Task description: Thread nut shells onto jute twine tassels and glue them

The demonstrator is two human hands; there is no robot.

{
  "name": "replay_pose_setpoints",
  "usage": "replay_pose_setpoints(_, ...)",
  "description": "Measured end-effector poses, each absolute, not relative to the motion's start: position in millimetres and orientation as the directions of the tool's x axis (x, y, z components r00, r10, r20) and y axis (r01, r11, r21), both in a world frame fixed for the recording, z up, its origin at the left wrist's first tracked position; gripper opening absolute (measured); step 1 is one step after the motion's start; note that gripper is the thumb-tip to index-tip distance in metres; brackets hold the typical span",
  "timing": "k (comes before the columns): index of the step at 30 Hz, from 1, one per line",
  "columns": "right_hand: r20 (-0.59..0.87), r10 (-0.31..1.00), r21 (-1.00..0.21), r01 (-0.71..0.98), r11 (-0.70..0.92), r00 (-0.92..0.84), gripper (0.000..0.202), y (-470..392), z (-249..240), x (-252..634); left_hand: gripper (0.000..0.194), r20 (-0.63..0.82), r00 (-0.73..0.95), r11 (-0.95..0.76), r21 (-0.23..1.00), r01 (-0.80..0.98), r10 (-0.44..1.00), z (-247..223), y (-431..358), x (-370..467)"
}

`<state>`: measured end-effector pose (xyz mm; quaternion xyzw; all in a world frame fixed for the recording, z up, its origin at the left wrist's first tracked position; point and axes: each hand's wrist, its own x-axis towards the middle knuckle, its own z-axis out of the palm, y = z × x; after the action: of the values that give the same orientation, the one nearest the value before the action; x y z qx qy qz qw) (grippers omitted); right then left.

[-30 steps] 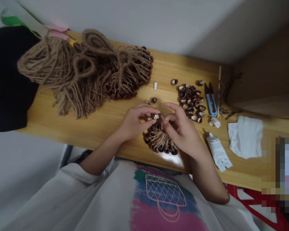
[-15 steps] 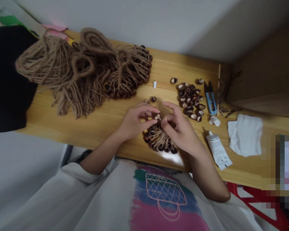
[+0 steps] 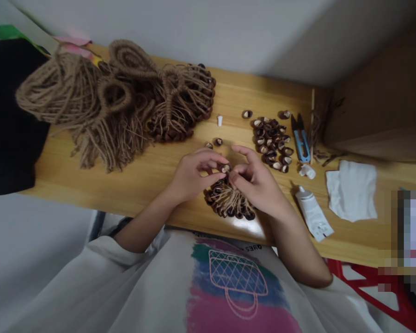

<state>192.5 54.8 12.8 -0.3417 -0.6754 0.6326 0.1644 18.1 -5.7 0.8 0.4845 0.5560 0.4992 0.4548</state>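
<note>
Between its thumb and fingertips, my left hand (image 3: 194, 178) holds a brown nut shell (image 3: 224, 169) with a pale inside. Close beside it on the right, my right hand (image 3: 254, 182) pinches thumb and finger on what looks like a thin cord end at the shell; the tip is too small to make out fully. Below both hands lies a bundle of cords with shells (image 3: 234, 201) fanned along its rim. Two loose shells (image 3: 218, 142) rest just beyond my left hand. Farther right sits a group of loose half shells (image 3: 271, 141).
Blue-handled snips (image 3: 301, 141), a white tube (image 3: 313, 213) and white cloths (image 3: 352, 190) lie at the right, before a cardboard box (image 3: 384, 101). A small white cap (image 3: 219, 120) stands mid-table. Coiled jute cord (image 3: 69, 88) and a corded shell bunch (image 3: 180, 101) fill the back left.
The shell in my left hand has tilted slightly, and my right fingertips have shifted a little at it. The view has moved slightly, and the table items sit a bit farther left.
</note>
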Motion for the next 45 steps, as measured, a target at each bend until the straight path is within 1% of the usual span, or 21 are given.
replay_pose_setpoints(13,-0.265,0.685,-0.955,0.285,-0.087,-0.679,0.062,54.5,13.0,189.8,0.021,0.063,-0.092,-0.047,0.985,0.166,0.994,0.9,-5.6,19.4)
replay_pose_setpoints(18,-0.277,0.686,-0.952,0.291,-0.098,-0.673,0.064,54.8,14.0,190.0,0.022,0.075,-0.076,-0.058,0.979,0.197,0.994,2.4,-6.2,18.5)
replay_pose_setpoints(28,-0.289,0.682,-0.947,0.304,-0.102,-0.672,0.065,55.4,14.8,189.9,0.022,0.150,-0.042,-0.129,0.938,0.322,0.988,4.0,-5.4,16.7)
replay_pose_setpoints(32,-0.280,0.680,-0.951,0.291,-0.102,-0.677,0.064,55.2,14.7,189.7,0.022,0.183,-0.045,-0.159,0.931,0.328,0.982,2.0,-5.7,16.7)
replay_pose_setpoints(36,-0.279,0.681,-0.952,0.287,-0.105,-0.677,0.063,54.8,14.0,190.0,0.023,0.174,-0.040,-0.153,0.937,0.314,0.984,1.8,-5.8,16.6)
replay_pose_setpoints(45,-0.312,0.671,-0.939,0.326,-0.110,-0.673,0.058,55.4,16.1,191.0,0.021,0.210,-0.002,-0.197,0.917,0.347,0.978,1.4,-4.4,13.6)
